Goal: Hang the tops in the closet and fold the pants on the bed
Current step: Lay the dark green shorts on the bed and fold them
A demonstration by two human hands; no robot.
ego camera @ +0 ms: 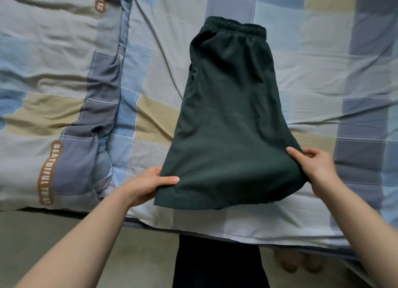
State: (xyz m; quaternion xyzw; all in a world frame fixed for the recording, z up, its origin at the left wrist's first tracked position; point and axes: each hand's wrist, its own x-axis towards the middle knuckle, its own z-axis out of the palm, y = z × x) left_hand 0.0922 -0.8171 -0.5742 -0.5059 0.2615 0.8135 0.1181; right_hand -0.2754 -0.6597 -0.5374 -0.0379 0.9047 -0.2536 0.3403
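Note:
A pair of dark green shorts (pixel 230 115) lies on the bed (pixel 323 61), folded in half lengthwise, with the elastic waistband at the far end and the leg hems near me. My left hand (pixel 150 184) pinches the near left hem corner, thumb on top. My right hand (pixel 314 164) grips the near right hem corner, and the hem edge is lifted slightly off the sheet.
The checked blue, grey and beige sheet covers the bed. A bunched quilt (pixel 53 93) of the same pattern lies along the left. The bed's near edge (pixel 215 231) runs just below my hands, with floor (pixel 86 244) and my dark-clothed legs (pixel 219 266) beneath.

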